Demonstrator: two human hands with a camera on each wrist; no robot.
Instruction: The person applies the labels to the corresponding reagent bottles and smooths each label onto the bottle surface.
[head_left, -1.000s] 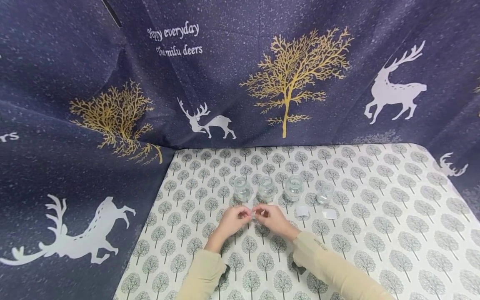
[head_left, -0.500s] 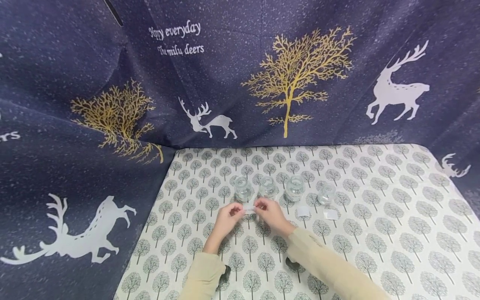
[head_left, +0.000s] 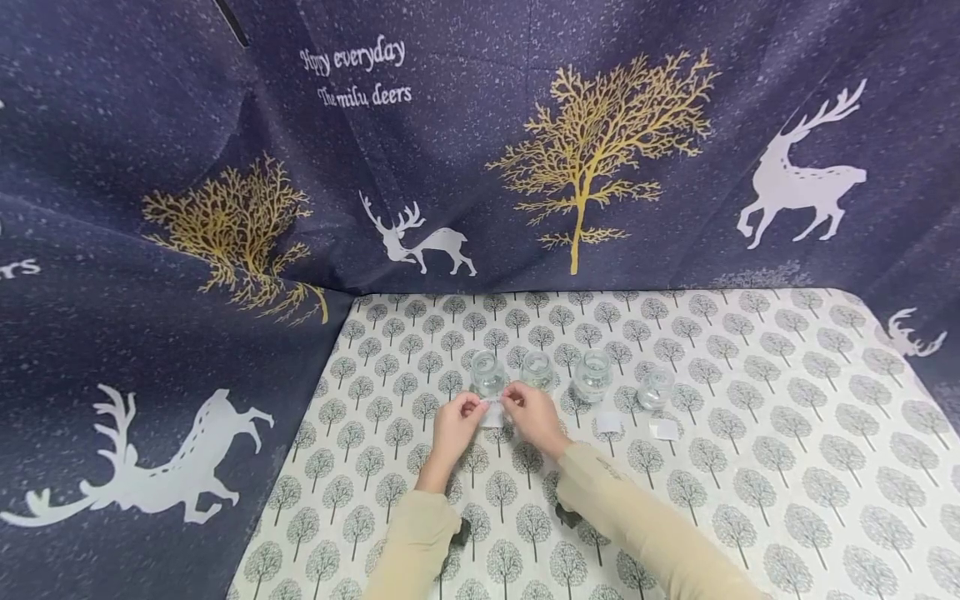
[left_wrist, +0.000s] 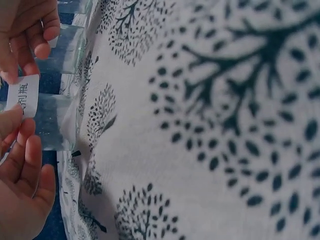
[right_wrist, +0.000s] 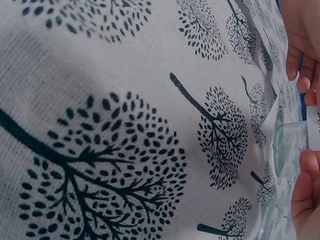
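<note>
A white label (head_left: 491,416) printed with dark characters is held flat by its two ends. My left hand (head_left: 454,423) pinches one end between thumb and fingers, and my right hand (head_left: 534,418) pinches the other. The label overlaps the lower front of the leftmost clear glass jar (head_left: 488,372) in the head view. Seen from the left wrist, the label (left_wrist: 23,96) spans the two hands, close in front of a jar (left_wrist: 56,122). From the right wrist, only a sliver of the label (right_wrist: 314,129) shows at the image edge.
To the right stand more glass jars in a row: one beside the leftmost (head_left: 537,369), a third jar (head_left: 592,377) and a smaller-looking jar (head_left: 656,389). Two white labels (head_left: 609,422) lie before them on the tree-print tablecloth (head_left: 720,517). A dark deer-print curtain (head_left: 465,150) hangs behind.
The fingertips were together at first, then spread apart with the label stretched between them. Both hands have moved forward, bringing the label up to the leftmost jar.
</note>
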